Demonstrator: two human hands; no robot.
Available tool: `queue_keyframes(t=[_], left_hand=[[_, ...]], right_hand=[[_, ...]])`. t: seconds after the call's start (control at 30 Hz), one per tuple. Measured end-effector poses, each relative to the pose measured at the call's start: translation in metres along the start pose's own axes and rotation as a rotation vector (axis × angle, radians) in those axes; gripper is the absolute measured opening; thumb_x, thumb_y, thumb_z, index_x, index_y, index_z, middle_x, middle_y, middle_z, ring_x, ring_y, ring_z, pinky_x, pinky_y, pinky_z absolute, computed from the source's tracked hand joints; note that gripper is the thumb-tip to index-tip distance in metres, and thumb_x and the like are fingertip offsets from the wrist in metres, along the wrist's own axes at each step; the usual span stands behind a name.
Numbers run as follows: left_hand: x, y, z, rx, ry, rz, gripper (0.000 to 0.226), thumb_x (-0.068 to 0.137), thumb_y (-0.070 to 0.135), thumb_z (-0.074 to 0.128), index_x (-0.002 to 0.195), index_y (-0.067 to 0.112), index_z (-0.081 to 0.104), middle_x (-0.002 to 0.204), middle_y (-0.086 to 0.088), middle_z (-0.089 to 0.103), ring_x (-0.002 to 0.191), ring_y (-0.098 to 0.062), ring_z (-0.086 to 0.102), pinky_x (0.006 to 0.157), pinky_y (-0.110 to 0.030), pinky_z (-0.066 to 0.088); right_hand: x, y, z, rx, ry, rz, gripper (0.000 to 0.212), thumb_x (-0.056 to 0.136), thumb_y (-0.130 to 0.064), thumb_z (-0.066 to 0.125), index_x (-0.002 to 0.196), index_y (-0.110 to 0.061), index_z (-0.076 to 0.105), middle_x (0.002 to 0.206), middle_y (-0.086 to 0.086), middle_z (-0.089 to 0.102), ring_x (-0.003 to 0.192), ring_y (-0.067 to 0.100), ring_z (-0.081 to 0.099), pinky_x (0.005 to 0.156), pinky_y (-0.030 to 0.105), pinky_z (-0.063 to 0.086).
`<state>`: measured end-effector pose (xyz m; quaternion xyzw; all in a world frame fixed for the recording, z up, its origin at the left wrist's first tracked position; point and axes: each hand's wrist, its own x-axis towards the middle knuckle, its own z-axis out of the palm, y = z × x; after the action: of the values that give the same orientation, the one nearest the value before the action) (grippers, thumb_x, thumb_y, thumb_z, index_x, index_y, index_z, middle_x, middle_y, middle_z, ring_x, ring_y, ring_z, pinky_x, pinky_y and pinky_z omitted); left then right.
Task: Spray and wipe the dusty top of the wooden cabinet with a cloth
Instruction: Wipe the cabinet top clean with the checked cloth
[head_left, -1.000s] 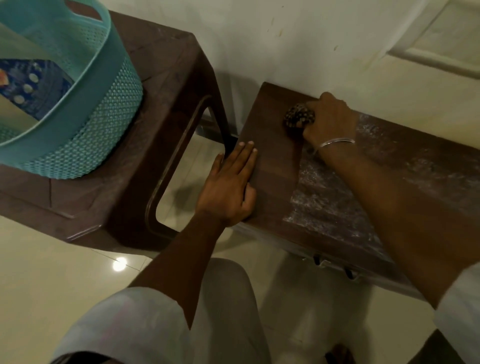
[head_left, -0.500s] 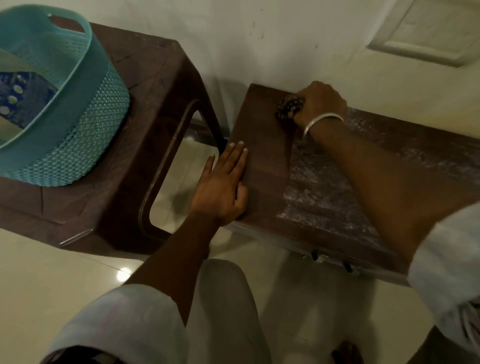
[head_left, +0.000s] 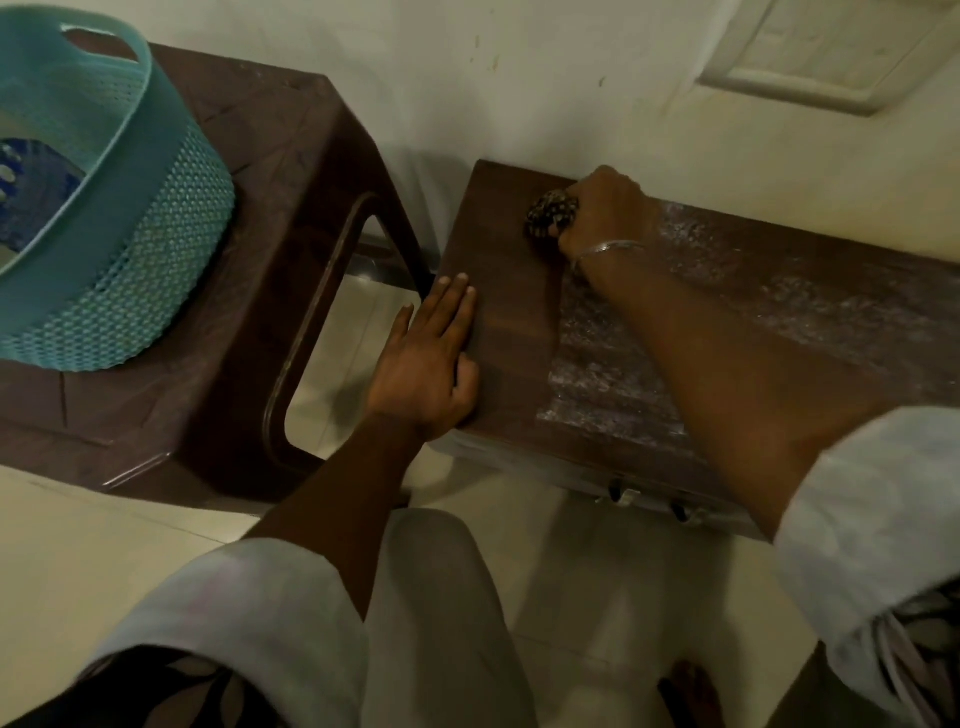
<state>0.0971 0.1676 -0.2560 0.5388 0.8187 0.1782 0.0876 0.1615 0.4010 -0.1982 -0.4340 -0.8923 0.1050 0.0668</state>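
Head view: the wiping step is running. Right hand (head_left: 605, 213) is pressing a bunched, dark speckled cloth (head_left: 544, 219) onto the dark brown wooden cabinet top (head_left: 506, 306), close to its back edge and toward the back left corner. Right grip: fingers are curling fully round the cloth, so only its left part is showing. A thin silver bangle (head_left: 608, 249) is sitting at that wrist.

Left hand (head_left: 426, 374) is lying flat over the left edge near the front left corner, fingers straight and together. It is holding nothing and probably bracing.

The strip along the left edge is showing clean dark wood. A whitish dust film (head_left: 597, 379) is covering the middle and running on toward the right edge. No spray bottle is in view.

Judgement: the wipe is roughly a third done. The next move is calling for a firm drag of the cloth from back edge to front edge through the dusty band, overlapping the clean strip, then working rightward.

A teal perforated plastic basket (head_left: 156, 249) is sitting on a dark brown plastic table (head_left: 291, 156), apart from the cabinet.
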Motion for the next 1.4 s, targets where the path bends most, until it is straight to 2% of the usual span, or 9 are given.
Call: queue_keyframes(t=[0.17,0.33,0.53,0.63,0.8,0.9,1.1,1.27,1.4], left_hand=[[-0.001,0.0,0.001,-0.006,0.013,-0.002,0.074,0.09,0.037,0.028,0.159,0.011,0.026,0.169,-0.005,0.018,0.156,-0.017,0.012,0.124,-0.051,0.021],[-0.002,0.0,0.0,-0.011,0.037,-0.003,0.074,0.093,0.037,0.03,0.16,0.008,0.02,0.17,-0.007,0.007,0.155,-0.02,0.018,0.127,-0.042,0.016],[-0.001,-0.001,0.001,0.012,0.022,-0.014,0.074,0.096,0.042,0.031,0.16,0.007,0.021,0.17,-0.007,0.009,0.154,-0.02,0.02,0.128,-0.041,0.012],[-0.001,-0.001,0.001,-0.003,0.03,-0.012,0.073,0.097,0.043,0.032,0.16,0.008,0.023,0.17,-0.005,0.012,0.154,-0.018,0.021,0.127,-0.047,0.014],[-0.003,-0.003,0.003,0.006,0.033,-0.023,0.069,0.1,0.048,0.035,0.16,0.016,0.025,0.17,-0.001,0.016,0.156,-0.015,0.014,0.126,-0.042,0.006],[-0.002,-0.003,0.002,0.009,0.034,-0.029,0.07,0.1,0.049,0.036,0.16,0.017,0.025,0.169,0.0,0.016,0.156,-0.014,0.012,0.127,-0.043,0.007],[-0.003,-0.001,0.003,-0.013,0.046,-0.041,0.07,0.1,0.051,0.033,0.16,0.018,0.025,0.17,0.001,0.016,0.156,-0.014,0.012,0.126,-0.041,0.011],[-0.002,-0.003,0.004,-0.018,0.053,-0.045,0.07,0.099,0.051,0.034,0.16,0.018,0.026,0.169,0.0,0.016,0.156,-0.015,0.014,0.126,-0.046,0.018],[-0.003,-0.003,0.004,-0.034,0.059,-0.037,0.068,0.101,0.05,0.035,0.16,0.017,0.027,0.169,-0.001,0.018,0.156,-0.017,0.016,0.125,-0.047,0.021]], right_hand=[[-0.038,0.006,0.003,-0.085,0.022,-0.079,0.027,0.08,-0.019,0.067,0.107,-0.016,0.068,0.114,0.011,0.056,0.106,0.034,0.056,0.078,0.039,0.051],[-0.01,-0.005,-0.004,0.045,-0.008,0.018,0.018,0.075,-0.019,0.067,0.089,-0.008,0.068,0.099,0.013,0.064,0.092,0.032,0.063,0.072,0.036,0.054],[-0.063,-0.001,0.005,-0.04,0.04,-0.043,0.019,0.08,-0.017,0.067,0.099,-0.015,0.069,0.108,0.009,0.057,0.1,0.03,0.057,0.074,0.035,0.049],[-0.04,-0.002,0.001,-0.012,0.016,-0.014,0.022,0.08,-0.022,0.066,0.1,-0.013,0.069,0.109,0.01,0.059,0.1,0.031,0.06,0.076,0.036,0.051],[-0.044,-0.006,0.007,0.031,0.011,0.025,0.026,0.079,-0.019,0.069,0.104,-0.011,0.07,0.114,0.012,0.058,0.104,0.032,0.058,0.081,0.039,0.053],[-0.067,-0.003,0.012,-0.005,0.042,-0.002,0.025,0.079,-0.019,0.07,0.103,-0.016,0.071,0.111,0.009,0.057,0.103,0.03,0.056,0.075,0.035,0.049],[-0.035,-0.003,0.003,0.054,-0.007,0.039,0.031,0.081,-0.029,0.072,0.11,-0.016,0.069,0.119,0.01,0.055,0.108,0.029,0.057,0.082,0.035,0.049],[-0.069,-0.002,0.014,-0.008,0.041,0.012,0.026,0.079,-0.021,0.072,0.105,-0.019,0.069,0.114,0.007,0.055,0.106,0.029,0.055,0.074,0.033,0.046],[-0.049,-0.001,0.005,0.014,0.014,0.008,0.031,0.081,-0.027,0.071,0.111,-0.018,0.068,0.118,0.008,0.055,0.108,0.03,0.056,0.079,0.035,0.048]])
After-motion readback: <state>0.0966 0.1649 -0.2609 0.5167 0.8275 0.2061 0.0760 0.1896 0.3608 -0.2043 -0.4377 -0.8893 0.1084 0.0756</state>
